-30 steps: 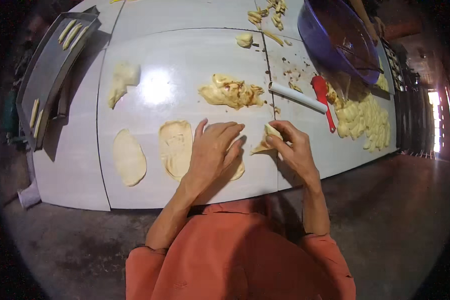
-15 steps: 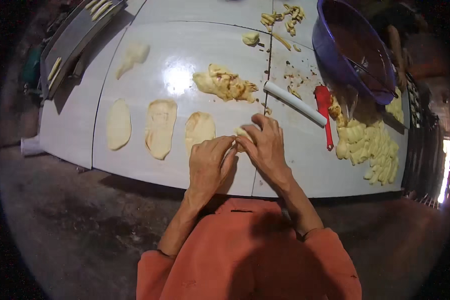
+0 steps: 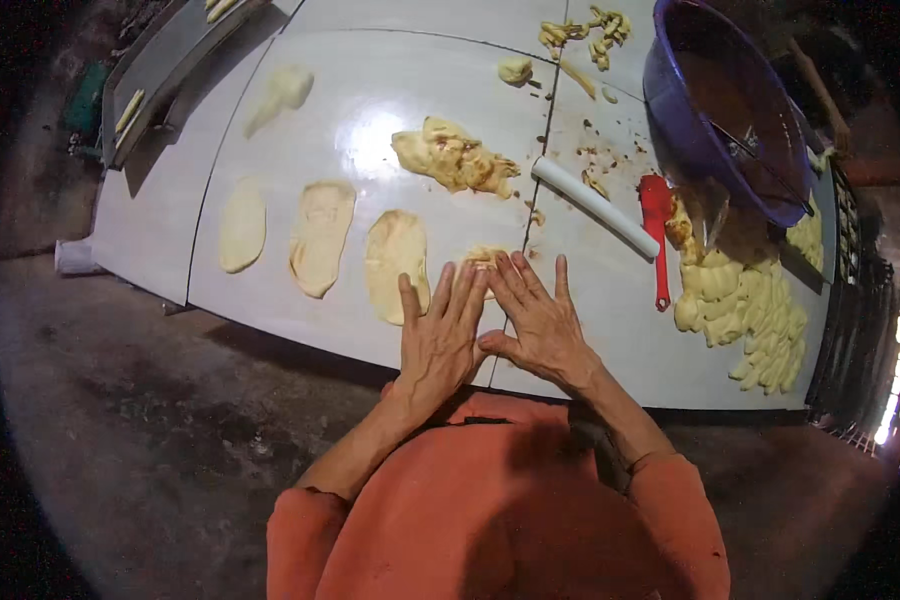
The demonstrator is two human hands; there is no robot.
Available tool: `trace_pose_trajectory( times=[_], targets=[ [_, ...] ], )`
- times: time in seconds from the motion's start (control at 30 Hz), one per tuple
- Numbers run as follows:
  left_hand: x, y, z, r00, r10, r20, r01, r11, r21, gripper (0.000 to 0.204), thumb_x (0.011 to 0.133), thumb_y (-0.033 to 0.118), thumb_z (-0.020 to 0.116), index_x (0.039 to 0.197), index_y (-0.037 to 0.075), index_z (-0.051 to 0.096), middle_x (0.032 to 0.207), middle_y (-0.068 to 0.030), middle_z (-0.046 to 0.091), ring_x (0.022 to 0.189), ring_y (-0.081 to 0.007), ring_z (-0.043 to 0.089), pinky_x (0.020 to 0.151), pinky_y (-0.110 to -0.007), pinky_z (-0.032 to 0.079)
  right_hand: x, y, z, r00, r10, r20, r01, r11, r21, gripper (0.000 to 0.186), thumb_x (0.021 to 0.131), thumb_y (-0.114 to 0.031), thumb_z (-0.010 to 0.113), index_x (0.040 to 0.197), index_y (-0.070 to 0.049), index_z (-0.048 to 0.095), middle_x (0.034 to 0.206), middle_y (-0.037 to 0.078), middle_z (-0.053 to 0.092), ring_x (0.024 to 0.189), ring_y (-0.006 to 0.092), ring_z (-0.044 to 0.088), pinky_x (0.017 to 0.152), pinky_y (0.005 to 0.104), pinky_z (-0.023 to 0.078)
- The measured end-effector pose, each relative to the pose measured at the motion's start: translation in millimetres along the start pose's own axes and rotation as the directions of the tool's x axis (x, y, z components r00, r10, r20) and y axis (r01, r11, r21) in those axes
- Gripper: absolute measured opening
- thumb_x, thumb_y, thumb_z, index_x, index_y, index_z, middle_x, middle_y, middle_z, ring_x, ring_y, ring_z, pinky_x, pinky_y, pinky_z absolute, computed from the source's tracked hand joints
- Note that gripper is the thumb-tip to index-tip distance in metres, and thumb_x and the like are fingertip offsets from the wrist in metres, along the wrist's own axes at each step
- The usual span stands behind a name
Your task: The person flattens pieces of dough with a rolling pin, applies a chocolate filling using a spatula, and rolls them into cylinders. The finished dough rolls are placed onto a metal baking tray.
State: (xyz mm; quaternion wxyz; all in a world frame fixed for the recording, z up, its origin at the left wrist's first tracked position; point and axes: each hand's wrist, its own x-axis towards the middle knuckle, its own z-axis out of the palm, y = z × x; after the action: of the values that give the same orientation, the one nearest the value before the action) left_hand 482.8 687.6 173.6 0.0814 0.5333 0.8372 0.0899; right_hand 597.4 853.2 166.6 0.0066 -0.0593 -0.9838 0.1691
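Near the table's front edge, my left hand and my right hand lie flat side by side with their fingers stretched out. Their fingertips press on a small piece of dough, mostly covered by the fingers. Just left of it is a flattened dough oval, whose right edge my left hand's fingers reach. Two more flat dough ovals, a browned one and a paler one, lie in a row farther left. Beyond my hands sits a crumpled mass of dough with brown smears.
A white rolling pin and a red spatula lie to the right. Behind them stands a purple basin with brown contents. Many pale dough pieces cover the right side. A metal tray stands at the far left.
My fingers were curled together, pinching the dough piece; now both hands are spread flat with fingertips pressing on it. The view has shifted slightly.
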Motion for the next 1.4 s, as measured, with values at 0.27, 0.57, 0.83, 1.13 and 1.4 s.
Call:
trace_pose_trajectory(
  times=[0.27,0.57,0.83,1.13,1.4],
  targets=[
    [9,-7,-15,0.992,0.065,-0.113,-0.075,0.993,-0.087,0.083,0.094,0.058,0.063,0.153,0.002,0.045,0.159,-0.0166,0.046,0.152,-0.0322,0.038,0.119,-0.074,0.015,20,45,-60,0.843,0.289,-0.453,-0.272,0.957,0.104,0.056,0.092,-0.027,0.074,0.141,-0.005,0.058,0.147,0.019,0.055,0.14,0.0364,0.048,0.121,0.0647,0.023],
    [-4,-17,-14,0.991,-0.044,-0.129,0.032,0.995,-0.097,0.081,0.096,0.055,0.063,0.158,0.007,0.042,0.166,-0.0228,0.034,0.154,-0.0389,0.031,0.121,-0.073,0.011,15,77,-63,0.922,0.119,-0.368,-0.114,0.993,0.035,0.041,0.096,-0.02,0.069,0.134,-0.007,0.063,0.117,0.013,0.067,0.109,0.0308,0.062,0.096,0.047,0.044],
    [48,-23,-13,0.97,-0.211,-0.117,0.198,0.973,-0.119,0.069,0.104,0.041,0.057,0.155,-0.003,0.042,0.163,-0.0251,0.038,0.154,-0.0396,0.032,0.119,-0.074,0.005,43,35,-31,0.984,0.173,-0.038,-0.175,0.984,-0.039,0.059,0.102,-0.038,0.061,0.155,-0.015,0.049,0.164,0.018,0.039,0.151,0.0355,0.036,0.119,0.0623,0.023],
    [154,-76,-13,0.894,-0.314,-0.319,0.286,0.949,-0.132,0.072,0.106,0.042,0.05,0.167,0.014,0.024,0.171,-0.0279,0.012,0.158,-0.049,0.005,0.114,-0.081,0.001,137,69,-39,0.915,0.216,-0.341,-0.295,0.934,-0.2,0.068,0.1,-0.048,0.059,0.159,-0.016,0.043,0.164,0.021,0.034,0.15,0.0392,0.032,0.12,0.063,0.02],
    [121,-71,-18,0.951,-0.091,-0.297,0.036,0.982,-0.188,0.081,0.102,0.047,0.056,0.168,0.017,0.019,0.172,-0.027,0.007,0.158,-0.0488,0.008,0.117,-0.078,0.01,74,63,-60,0.988,-0.105,-0.109,0.111,0.993,0.049,0.044,0.09,-0.035,0.076,0.125,-0.011,0.067,0.105,0.008,0.066,0.097,0.0284,0.066,0.084,0.0399,0.053]
  ],
)
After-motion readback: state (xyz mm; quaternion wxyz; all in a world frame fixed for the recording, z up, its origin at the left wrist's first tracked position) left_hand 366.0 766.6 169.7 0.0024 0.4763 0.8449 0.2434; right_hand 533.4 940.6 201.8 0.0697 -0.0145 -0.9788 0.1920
